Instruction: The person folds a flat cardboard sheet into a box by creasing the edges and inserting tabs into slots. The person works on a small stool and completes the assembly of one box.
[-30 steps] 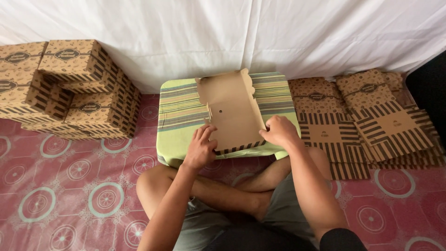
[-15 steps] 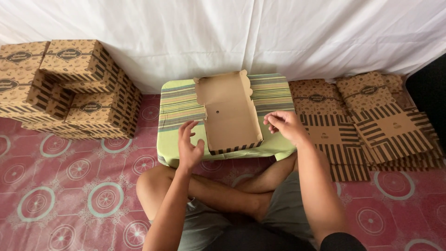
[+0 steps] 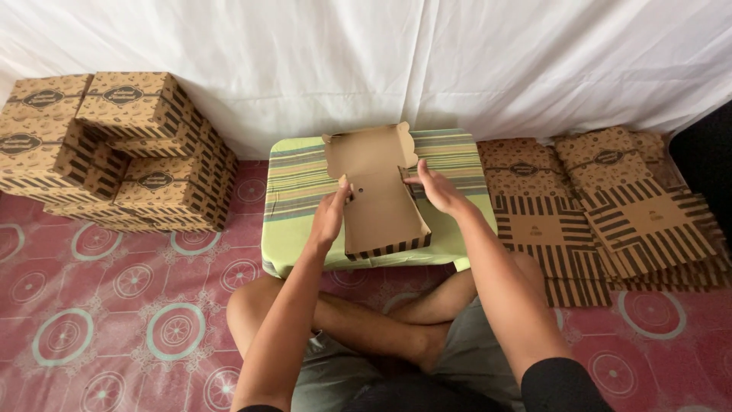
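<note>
2 open hands, left hand (image 3: 329,217) and right hand (image 3: 438,187), pressing fingertips against opposite side flaps of half-folded cardboard box (image 3: 377,194) atop striped low table (image 3: 293,187), steadying walls upright.

soft even daylight, sharp, faint shadows

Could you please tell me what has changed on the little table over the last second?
Both hands have moved up from the near end of the cardboard box blank to its middle: the left hand now presses its left side wall, the right hand its right, and the near walls stand raised. The striped table, folded boxes and flat blanks stayed put.
</note>
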